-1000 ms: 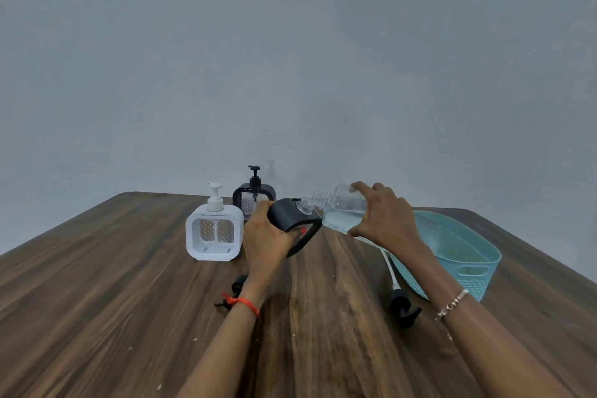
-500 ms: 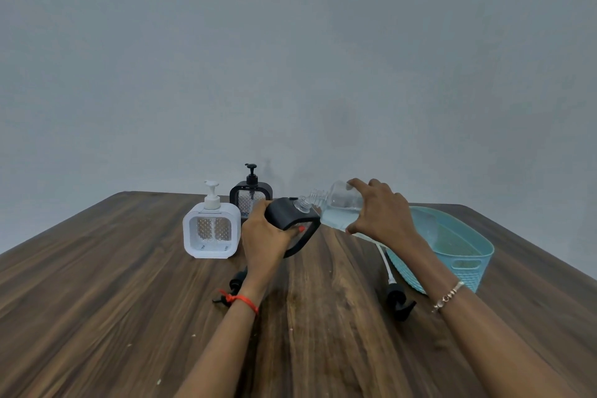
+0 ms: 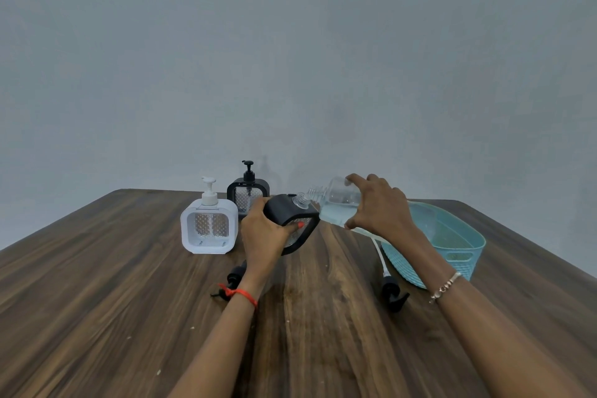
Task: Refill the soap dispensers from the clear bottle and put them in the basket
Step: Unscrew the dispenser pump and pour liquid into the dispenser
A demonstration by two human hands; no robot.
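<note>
Nearest, toward 7 o'clock on the wooden table [image 3: 97, 300]: a small black piece [image 3: 234, 275], half hidden by the left wrist, too hidden to name. Toward 5 o'clock, lying loose: a black pump head with white tube [image 3: 392, 292]. Farther in, at centre: left hand [image 3: 265, 233] wrapped round the open black dispenser [image 3: 290, 213], tilted toward 3 o'clock; unclear whether resting on the wood. Right hand [image 3: 378, 207] grasping the clear bottle [image 3: 334, 200] by its body, fingers curled over it, neck pointing to 9 o'clock, mouth at the dispenser's opening. Just behind the right forearm, at 3 o'clock: the turquoise basket [image 3: 465, 236], with no dispenser visible inside. Farthest, at 10 and 11 o'clock, upright with pumps on: white dispenser [image 3: 209, 229] and rear black dispenser [image 3: 248, 195]. Judged mid-pour on one refill, with nothing basketed yet. Next, probably: keep the mouth over the opening, tip gently, then set the bottle down and refit the pump head. Compared with a second ago, hardly altered: same grips, same tilt, scene shifted slightly left in view.
</note>
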